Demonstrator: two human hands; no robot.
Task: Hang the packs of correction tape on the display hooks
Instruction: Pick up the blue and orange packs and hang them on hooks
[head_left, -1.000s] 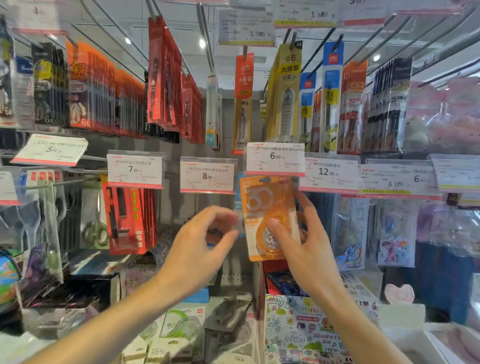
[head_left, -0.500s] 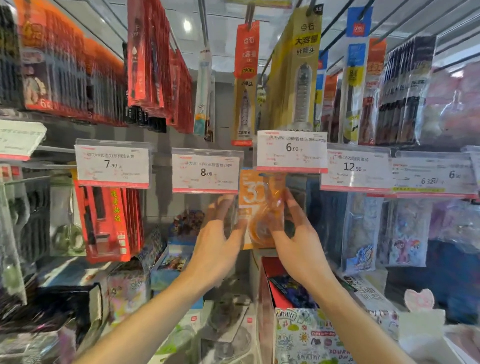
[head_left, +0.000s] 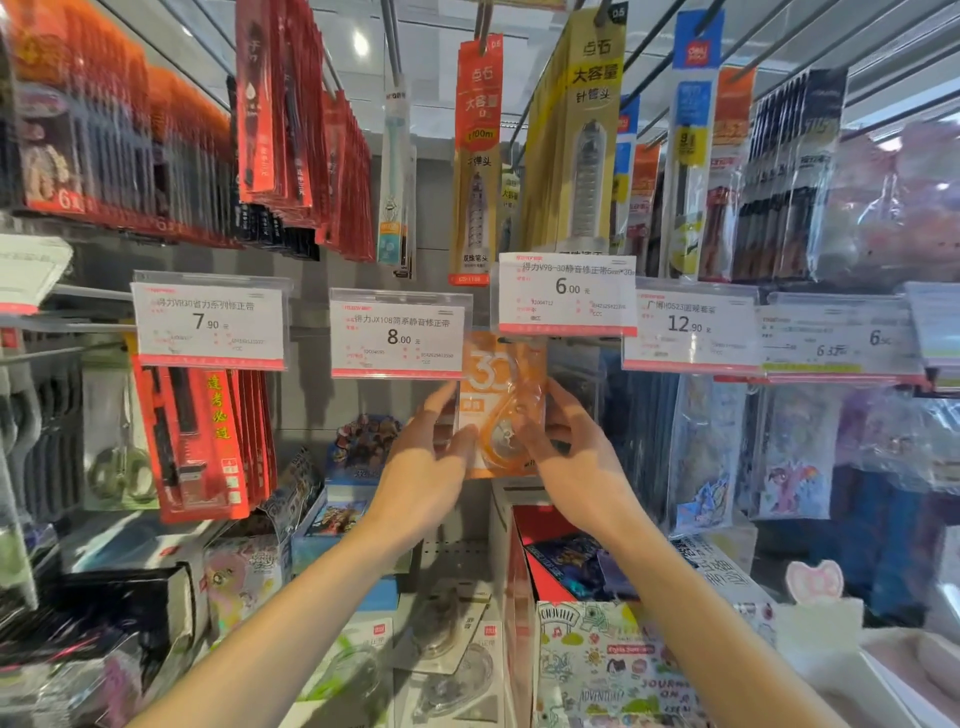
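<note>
Upright and facing outward, an orange pack of correction tape (head_left: 501, 410) is held between two hands at a stationery display, its long axis vertical and its top edge tucked behind the 6.00 price tag (head_left: 567, 294). The pack's left edge is pinched by the left hand (head_left: 423, 467), thumb in front and fingers reaching up behind; its right edge is gripped the same way by the right hand (head_left: 576, 462), whose fingers are curled round the side. A large white "30" is printed near the top of the pack, with the round tape dispenser visible below it through clear plastic. Whether the pack's hang hole is on a hook cannot be told, since that part is hidden by the tag. Just to the left, an 8.00 price tag (head_left: 397, 335) is seen, and loose packs of tape (head_left: 441, 654) are lying on the shelf below.
</note>
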